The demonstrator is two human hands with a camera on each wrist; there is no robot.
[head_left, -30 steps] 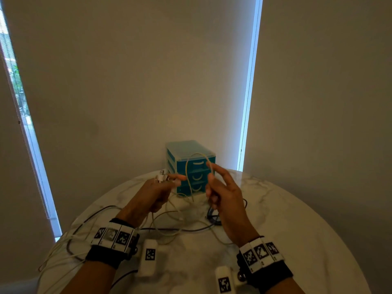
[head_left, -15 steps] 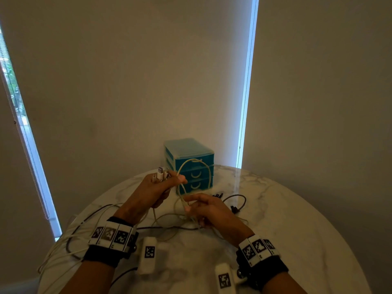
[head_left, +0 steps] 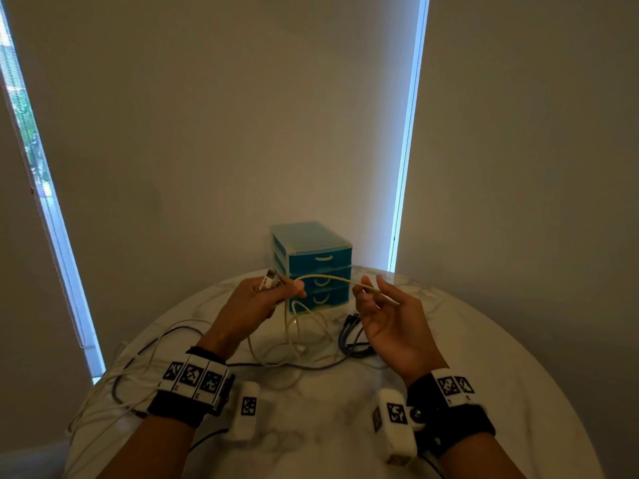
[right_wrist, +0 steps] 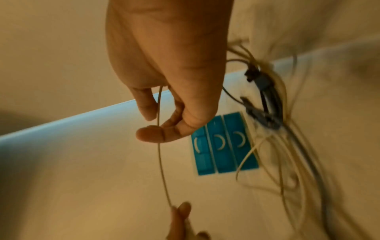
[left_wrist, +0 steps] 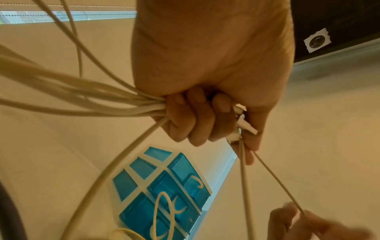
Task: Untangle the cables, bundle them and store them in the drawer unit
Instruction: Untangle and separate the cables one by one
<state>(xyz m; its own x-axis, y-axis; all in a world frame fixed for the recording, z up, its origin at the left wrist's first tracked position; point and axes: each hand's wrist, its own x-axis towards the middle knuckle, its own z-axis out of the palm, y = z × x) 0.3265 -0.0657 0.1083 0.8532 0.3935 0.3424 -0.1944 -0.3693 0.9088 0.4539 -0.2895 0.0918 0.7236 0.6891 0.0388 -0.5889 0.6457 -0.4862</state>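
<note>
My left hand (head_left: 273, 297) grips a bunch of white cable (head_left: 332, 279) loops in its fist, plug ends (head_left: 269, 280) sticking out on top. In the left wrist view the curled fingers (left_wrist: 195, 121) close round several strands (left_wrist: 82, 97). One strand runs rightward to my right hand (head_left: 378, 299), which is palm up and pinches it lightly between thumb and fingers (right_wrist: 150, 134). Both hands hover above the table in front of the teal drawer unit (head_left: 321, 259), whose three drawers are closed. More white loops (head_left: 297, 326) hang from my left hand down to the tabletop.
A bundle of dark cables (head_left: 349, 337) lies on the round marble table (head_left: 484, 375) under my right hand. Loose dark and white cables (head_left: 138, 361) trail over the table's left edge. A wall and window blinds stand close behind the drawer unit.
My right hand rose from low over the table to the right, turning palm up and drawing a strand out sideways from my left hand. The left hand stayed put with its bunch.
</note>
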